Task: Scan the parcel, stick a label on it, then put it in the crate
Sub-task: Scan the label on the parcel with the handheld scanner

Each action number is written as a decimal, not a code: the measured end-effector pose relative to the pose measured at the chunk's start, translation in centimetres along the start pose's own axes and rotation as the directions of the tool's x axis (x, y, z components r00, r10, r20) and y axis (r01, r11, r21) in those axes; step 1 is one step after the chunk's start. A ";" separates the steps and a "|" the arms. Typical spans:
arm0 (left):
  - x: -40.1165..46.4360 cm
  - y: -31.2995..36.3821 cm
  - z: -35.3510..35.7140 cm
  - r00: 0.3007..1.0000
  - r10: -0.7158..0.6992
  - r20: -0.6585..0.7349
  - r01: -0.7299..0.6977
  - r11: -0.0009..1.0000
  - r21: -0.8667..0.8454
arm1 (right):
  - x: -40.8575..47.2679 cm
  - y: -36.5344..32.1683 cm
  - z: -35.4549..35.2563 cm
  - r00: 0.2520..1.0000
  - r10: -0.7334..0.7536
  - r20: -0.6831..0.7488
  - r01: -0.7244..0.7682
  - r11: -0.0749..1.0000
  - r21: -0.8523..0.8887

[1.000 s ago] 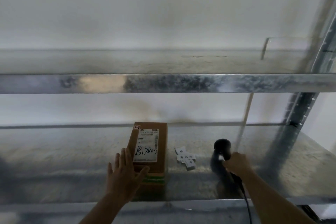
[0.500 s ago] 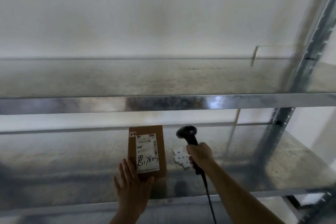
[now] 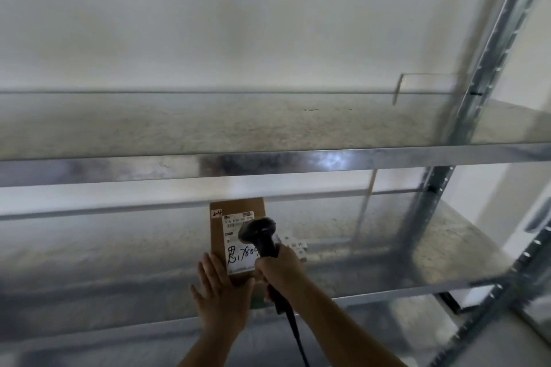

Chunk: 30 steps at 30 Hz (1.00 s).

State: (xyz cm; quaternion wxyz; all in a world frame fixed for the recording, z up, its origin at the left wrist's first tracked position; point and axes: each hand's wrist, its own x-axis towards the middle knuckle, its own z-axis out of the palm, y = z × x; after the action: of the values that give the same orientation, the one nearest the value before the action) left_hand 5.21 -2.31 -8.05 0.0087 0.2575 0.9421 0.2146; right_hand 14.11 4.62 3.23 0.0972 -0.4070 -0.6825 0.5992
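A brown cardboard parcel [image 3: 219,235] lies flat on the lower metal shelf, with a white shipping label [image 3: 237,259] bearing handwriting on its top. My left hand [image 3: 222,292] rests flat, fingers spread, on the parcel's near end. My right hand [image 3: 278,270] grips the handle of a black barcode scanner [image 3: 258,232], whose head hangs over the label's upper right part and hides some of it. The scanner's cable [image 3: 296,334] trails down past my forearm. No crate is in view.
A small pile of white label stickers [image 3: 295,244] lies just right of the parcel. The upper shelf's front beam [image 3: 268,162] crosses above the parcel. A slotted steel upright [image 3: 423,217] stands at the right; the shelf's front edge [image 3: 387,296] runs below my hands.
My right hand has carried the scanner leftward from beside the sticker pile to over the parcel's label. My left hand stays on the parcel's near end. The camera view has shifted.
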 end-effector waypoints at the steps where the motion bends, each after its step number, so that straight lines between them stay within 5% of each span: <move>1: -0.2 -0.1 -0.1 1.000 0.010 -0.005 -0.010 1.000 -0.004 | -0.2 0.2 0.2 1.000 0.004 -0.001 -0.004 1.000 0.006; 20: -0.7 -0.9 0.8 0.995 0.083 -0.049 -0.085 0.996 -0.039 | -2.3 1.3 3.6 0.992 -0.108 -0.063 0.103 0.992 -0.078; 30: -0.6 -0.7 0.8 1.000 0.008 -0.014 -0.009 1.000 -0.009 | -2.9 1.5 2.7 0.984 -0.170 -0.059 0.169 0.985 -0.034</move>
State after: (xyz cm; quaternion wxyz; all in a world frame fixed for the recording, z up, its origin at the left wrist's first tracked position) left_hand 5.53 -2.83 -9.15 0.0023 0.2599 0.9401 0.2207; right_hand 14.94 0.60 2.23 0.1629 -0.3670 -0.7199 0.5661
